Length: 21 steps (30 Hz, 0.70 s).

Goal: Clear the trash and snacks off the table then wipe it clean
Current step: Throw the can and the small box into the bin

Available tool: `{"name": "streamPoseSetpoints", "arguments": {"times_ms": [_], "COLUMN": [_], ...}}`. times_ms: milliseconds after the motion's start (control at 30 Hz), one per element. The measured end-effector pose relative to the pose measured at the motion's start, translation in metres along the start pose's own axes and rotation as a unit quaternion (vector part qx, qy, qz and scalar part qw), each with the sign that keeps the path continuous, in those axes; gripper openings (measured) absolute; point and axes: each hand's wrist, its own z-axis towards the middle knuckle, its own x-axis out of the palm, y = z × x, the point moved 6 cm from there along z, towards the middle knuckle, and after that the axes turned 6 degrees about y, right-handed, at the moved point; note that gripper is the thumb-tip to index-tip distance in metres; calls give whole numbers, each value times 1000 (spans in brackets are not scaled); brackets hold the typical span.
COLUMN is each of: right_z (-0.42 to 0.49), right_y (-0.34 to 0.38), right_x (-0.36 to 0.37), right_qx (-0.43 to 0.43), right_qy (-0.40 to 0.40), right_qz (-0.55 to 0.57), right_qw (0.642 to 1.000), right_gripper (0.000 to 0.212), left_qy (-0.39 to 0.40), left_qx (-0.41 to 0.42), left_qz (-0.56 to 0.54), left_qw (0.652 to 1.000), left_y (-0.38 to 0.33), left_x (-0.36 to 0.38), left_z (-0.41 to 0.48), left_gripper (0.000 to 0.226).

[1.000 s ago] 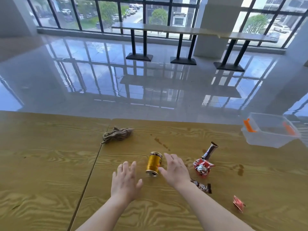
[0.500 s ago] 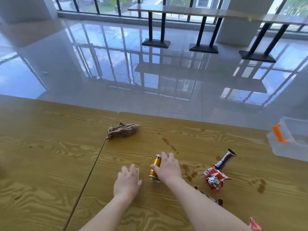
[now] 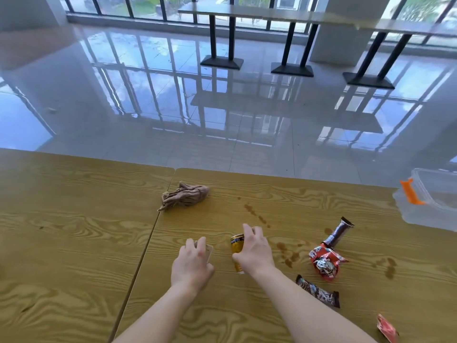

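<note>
- table (image 3: 74, 243): yellow wood-grain laminate; two tops meet at a seam left of your hands.
- cloth (image 3: 184, 198): brown, soft and crumpled. It lies by the seam, beyond your left hand and apart from both hands.
- left hand (image 3: 191, 264): knuckles up, fingers bent over a small pale item (image 3: 209, 251). I cannot tell whether it grips the item.
- can (image 3: 237, 246): smooth gold metal cylinder just right of your left hand. It seems to lie on its side, long axis running away from you.
- right hand (image 3: 256, 254): curled round the can, thumb on its near left side, fingers over the far end.
- stains (image 3: 286, 254): brown spots just right of the can, with a thin trail beyond it.
- tube (image 3: 338, 231): dark glossy wrapper, slanting.
- pack (image 3: 326, 264): red crinkled foil touching the tube's near end.
- bar (image 3: 317, 290): dark and flat, beside your right forearm.
- scrap (image 3: 387, 331): red, at the near right.
- bin (image 3: 432, 214): clear plastic with an orange latch (image 3: 410, 194), far right and well apart from the can. If the can goes there, it travels rightward, and your right hand is the nearer one.
</note>
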Motion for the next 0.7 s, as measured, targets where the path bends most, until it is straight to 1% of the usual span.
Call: {"name": "streamPoseSetpoints", "arguments": {"times_ms": [100, 200, 333, 533, 700], "right_z": [-8, -19, -38, -84, -134], "right_y": [-3, -6, -13, -29, -56], "right_x": [-8, -16, -24, -29, -33], "right_qx": [10, 27, 53, 98, 142], "right_qy": [-13, -29, -53, -97, -138], "right_qz": [4, -1, -4, -1, 16], "right_qw": [1000, 999, 997, 990, 980], "right_gripper": [85, 80, 77, 72, 66], "left_qy": [-12, -16, -21, -14, 4], "left_qx": [23, 50, 96, 191, 262], "left_qz": [5, 9, 3, 19, 33], "left_qw": [1000, 999, 995, 981, 965], "left_y": [-5, -13, -28, -57, -86], "left_x": [-9, -16, -23, -22, -9], "left_z": [3, 5, 2, -17, -43], "left_gripper": [58, 56, 44, 45, 51]}}
